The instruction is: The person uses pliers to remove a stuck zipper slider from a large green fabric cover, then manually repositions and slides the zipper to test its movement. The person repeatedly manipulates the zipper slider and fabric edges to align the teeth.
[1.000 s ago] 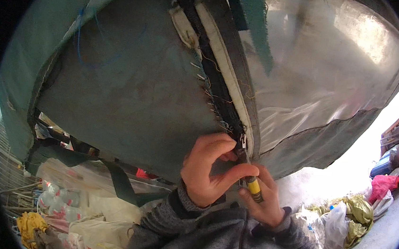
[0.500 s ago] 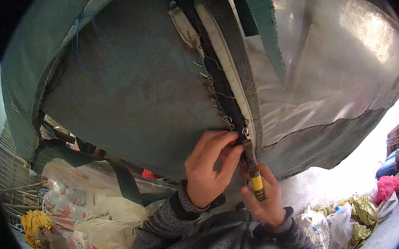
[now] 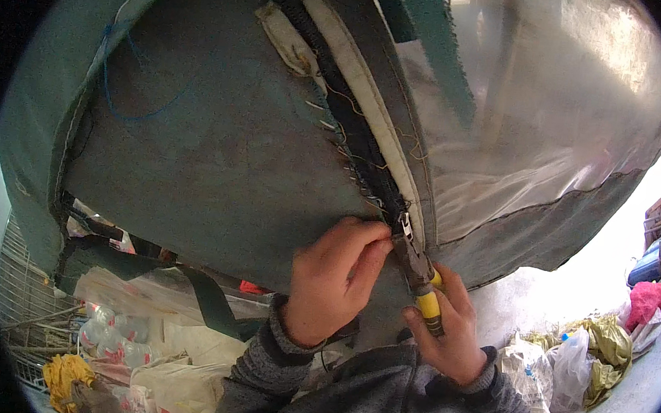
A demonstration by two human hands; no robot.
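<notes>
A black zipper [image 3: 360, 142] runs down a large green-grey fabric cover [image 3: 192, 171], with rough hand stitching along its left side and a pale strip on its right. At its lower end sits a metal zipper slider [image 3: 405, 225]. My right hand [image 3: 453, 331] grips pliers [image 3: 416, 271] with yellow and black handles. Their metal jaws are up against the zipper just below the slider; what lies between them is hard to make out. My left hand [image 3: 332, 277] is closed in a pinch on the zipper's lower edge, beside the jaws.
A clear plastic panel [image 3: 533, 138] is sewn into the cover on the right. Blue thread [image 3: 138, 117] hangs at the left. Below left are a wire rack [image 3: 18, 273], plastic bottles [image 3: 115, 337] and a yellow cloth [image 3: 66, 380]. Several bags [image 3: 571, 373] lie at lower right.
The pliers have turned, so their jaws and second handle show more. My left hand has shifted slightly left and down. The cover's upper part appears a little further left.
</notes>
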